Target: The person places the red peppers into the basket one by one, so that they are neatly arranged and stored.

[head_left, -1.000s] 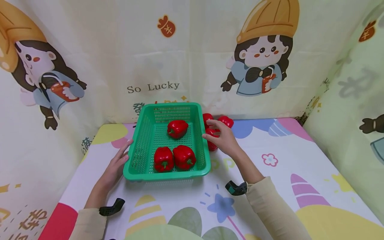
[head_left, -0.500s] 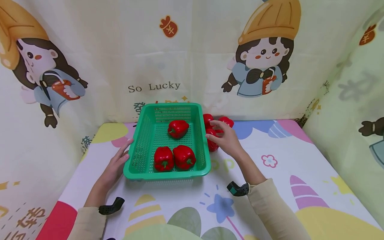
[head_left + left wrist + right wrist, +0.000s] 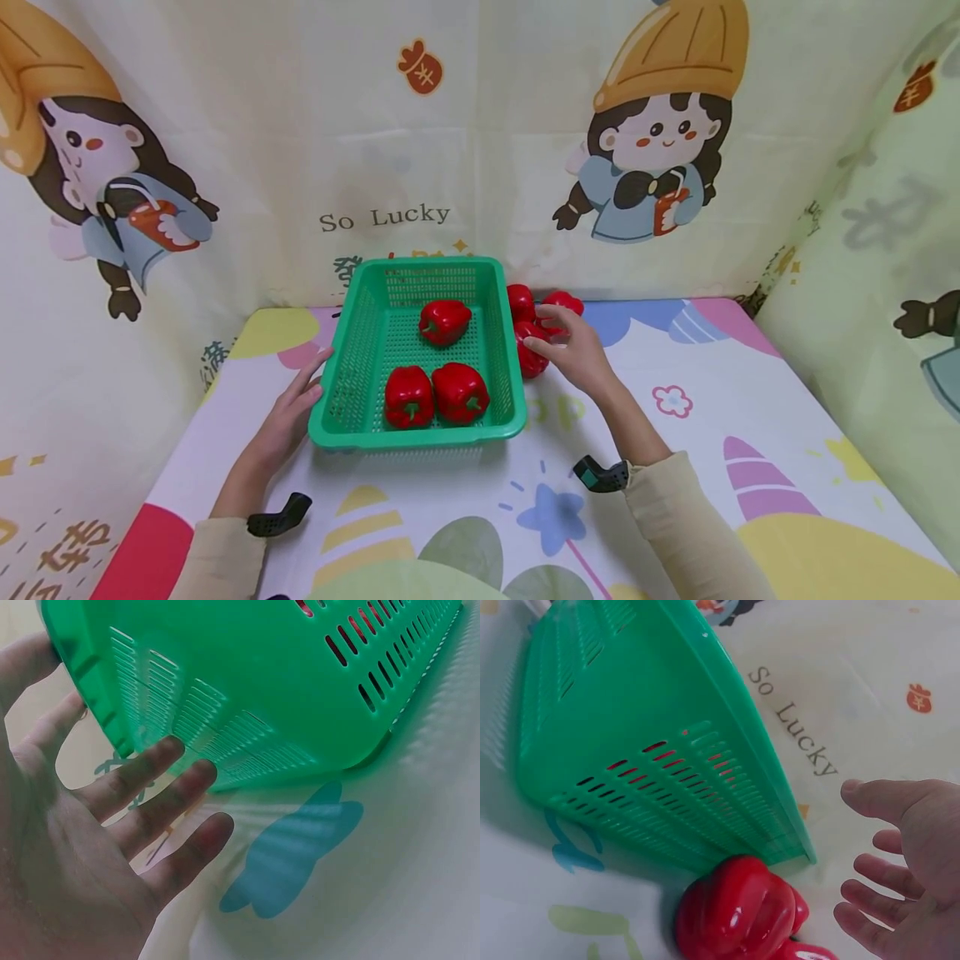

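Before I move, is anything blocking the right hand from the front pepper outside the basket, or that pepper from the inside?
Nothing visible separates the right hand from that pepper, but the right wall of the green basket stands between the pepper and the inside.

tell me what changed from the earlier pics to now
The right grip moved slightly right, away from the green plastic basket; nothing was visibly picked up or let go. The basket, the three red bell peppers inside it and the left grip at its left side stayed put.
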A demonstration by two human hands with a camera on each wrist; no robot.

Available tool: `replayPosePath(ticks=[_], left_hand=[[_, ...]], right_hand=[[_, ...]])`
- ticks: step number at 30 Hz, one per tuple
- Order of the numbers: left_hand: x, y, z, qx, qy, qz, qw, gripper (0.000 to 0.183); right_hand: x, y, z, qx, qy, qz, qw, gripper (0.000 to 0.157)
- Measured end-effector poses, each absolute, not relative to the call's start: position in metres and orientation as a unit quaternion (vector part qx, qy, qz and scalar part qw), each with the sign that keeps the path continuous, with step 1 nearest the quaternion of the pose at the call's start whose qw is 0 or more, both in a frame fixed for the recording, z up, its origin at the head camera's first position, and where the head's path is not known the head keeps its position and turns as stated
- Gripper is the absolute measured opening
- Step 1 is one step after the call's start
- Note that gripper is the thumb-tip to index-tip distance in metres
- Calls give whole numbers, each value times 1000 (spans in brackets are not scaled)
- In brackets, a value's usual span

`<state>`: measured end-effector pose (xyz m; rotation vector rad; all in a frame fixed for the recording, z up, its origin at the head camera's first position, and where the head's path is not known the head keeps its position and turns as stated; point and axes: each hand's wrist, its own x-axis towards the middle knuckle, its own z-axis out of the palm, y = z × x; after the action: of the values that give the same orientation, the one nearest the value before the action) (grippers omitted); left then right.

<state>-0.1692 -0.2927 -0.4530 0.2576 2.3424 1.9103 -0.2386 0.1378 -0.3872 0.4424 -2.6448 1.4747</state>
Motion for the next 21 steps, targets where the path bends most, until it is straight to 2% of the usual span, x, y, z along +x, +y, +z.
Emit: replayPosePath(ticks=[8, 21], left_hand=[[-168, -294, -454, 80, 771, 630, 54, 53], [-170, -292, -454, 87, 769, 631, 48, 53]], right_hand=[[-240, 142, -393, 144, -858, 491, 45, 50], [-239, 147, -407, 121, -864, 487, 52, 54]])
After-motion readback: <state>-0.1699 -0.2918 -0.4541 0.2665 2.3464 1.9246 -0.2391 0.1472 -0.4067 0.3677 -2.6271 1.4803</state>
